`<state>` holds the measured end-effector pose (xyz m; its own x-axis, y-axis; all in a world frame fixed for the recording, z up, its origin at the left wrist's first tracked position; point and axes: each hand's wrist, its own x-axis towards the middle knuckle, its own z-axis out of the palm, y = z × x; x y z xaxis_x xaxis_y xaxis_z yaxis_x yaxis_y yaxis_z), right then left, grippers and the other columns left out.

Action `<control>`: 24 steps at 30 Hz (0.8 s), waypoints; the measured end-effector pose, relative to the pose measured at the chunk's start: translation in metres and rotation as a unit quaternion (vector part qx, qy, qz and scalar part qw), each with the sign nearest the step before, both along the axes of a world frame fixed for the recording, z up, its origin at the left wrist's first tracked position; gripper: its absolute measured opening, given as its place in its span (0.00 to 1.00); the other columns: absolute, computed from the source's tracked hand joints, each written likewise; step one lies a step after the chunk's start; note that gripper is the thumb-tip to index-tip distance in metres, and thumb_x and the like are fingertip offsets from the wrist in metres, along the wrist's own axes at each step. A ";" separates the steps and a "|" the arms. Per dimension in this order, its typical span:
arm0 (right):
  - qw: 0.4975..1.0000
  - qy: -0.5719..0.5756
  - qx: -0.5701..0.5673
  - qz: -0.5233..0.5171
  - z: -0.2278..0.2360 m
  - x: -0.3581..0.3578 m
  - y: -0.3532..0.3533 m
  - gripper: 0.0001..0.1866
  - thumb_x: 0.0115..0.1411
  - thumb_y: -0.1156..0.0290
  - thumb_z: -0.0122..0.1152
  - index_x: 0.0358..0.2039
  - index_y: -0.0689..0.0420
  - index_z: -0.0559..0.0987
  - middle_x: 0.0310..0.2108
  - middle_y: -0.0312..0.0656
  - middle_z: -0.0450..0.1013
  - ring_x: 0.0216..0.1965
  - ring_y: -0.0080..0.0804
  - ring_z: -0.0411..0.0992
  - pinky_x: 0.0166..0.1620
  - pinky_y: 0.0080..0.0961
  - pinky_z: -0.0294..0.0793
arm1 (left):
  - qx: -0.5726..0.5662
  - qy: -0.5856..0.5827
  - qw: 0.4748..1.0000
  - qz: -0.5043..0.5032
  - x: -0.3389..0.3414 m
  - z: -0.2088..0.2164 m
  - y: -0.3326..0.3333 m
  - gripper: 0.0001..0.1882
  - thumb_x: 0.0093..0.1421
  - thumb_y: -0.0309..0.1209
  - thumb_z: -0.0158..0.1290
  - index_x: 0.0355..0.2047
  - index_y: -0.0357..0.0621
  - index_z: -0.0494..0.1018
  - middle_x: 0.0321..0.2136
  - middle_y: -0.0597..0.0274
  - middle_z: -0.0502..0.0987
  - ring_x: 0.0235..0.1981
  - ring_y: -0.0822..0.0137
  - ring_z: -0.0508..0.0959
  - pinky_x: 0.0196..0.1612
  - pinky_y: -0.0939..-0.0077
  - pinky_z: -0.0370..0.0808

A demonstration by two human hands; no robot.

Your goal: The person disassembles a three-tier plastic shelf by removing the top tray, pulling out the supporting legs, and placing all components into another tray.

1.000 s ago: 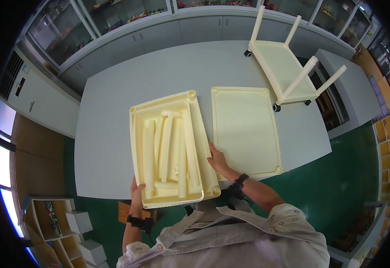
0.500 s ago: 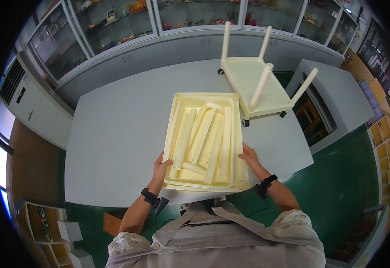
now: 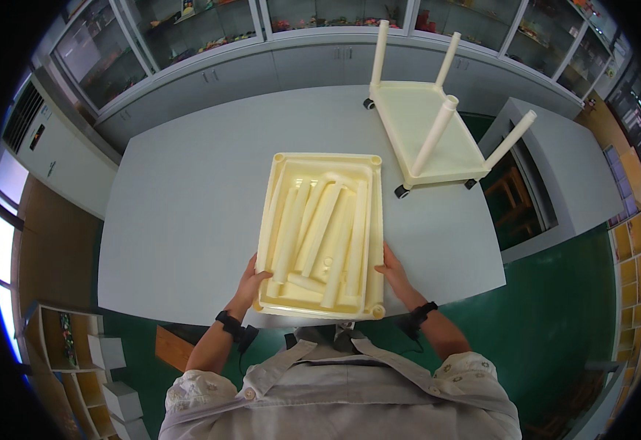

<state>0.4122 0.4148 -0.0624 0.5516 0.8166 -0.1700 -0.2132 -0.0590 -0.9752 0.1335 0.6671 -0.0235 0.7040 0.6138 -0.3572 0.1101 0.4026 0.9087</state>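
Observation:
A cream-yellow plastic tray (image 3: 328, 158) with round corner sockets is between my hands at the near edge of the table, its long side pointing away from me. My left hand (image 3: 250, 279) is closed on its left rim near the front corner, thumb on top. On the opposite rim my right hand (image 3: 395, 277) grips the same way, fingers hidden underneath. Several cream tubes (image 3: 285, 235) lie loose inside the tray, along with a bent handle-like tube (image 3: 330, 178). Whether the tray rests fully on the table cannot be seen.
Farther right on the grey table (image 3: 181, 198) stands a cream shelf tier (image 3: 434, 132) on black casters (image 3: 402, 192), with upright posts at its corners. A grey side unit (image 3: 562, 169) adjoins the table's right. Glass-fronted cabinets (image 3: 328, 59) line the back; a white air conditioner (image 3: 63, 158) stands left.
The tray, held in both hands, has shifted slightly left relative to the wheeled tier, and sits more level. My view has shifted a little too. Both grips stay the same.

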 end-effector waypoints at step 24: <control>0.979 0.107 -0.011 0.173 0.000 -0.079 0.090 0.38 0.56 0.80 0.47 0.64 0.54 0.43 0.62 0.42 0.48 0.61 0.31 0.50 0.61 0.29 0.50 | 0.179 0.268 0.944 0.076 -0.157 -0.069 0.034 0.23 0.56 0.42 0.50 0.45 0.37 0.71 0.34 0.57 0.77 0.35 0.63 0.76 0.38 0.70 0.74</control>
<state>0.3332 0.5049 -0.0620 0.1926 0.9432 -0.2706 -0.3752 -0.1840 -0.9085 -0.0231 0.7007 -0.0920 0.3741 0.8422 -0.3882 0.5584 0.1297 0.8194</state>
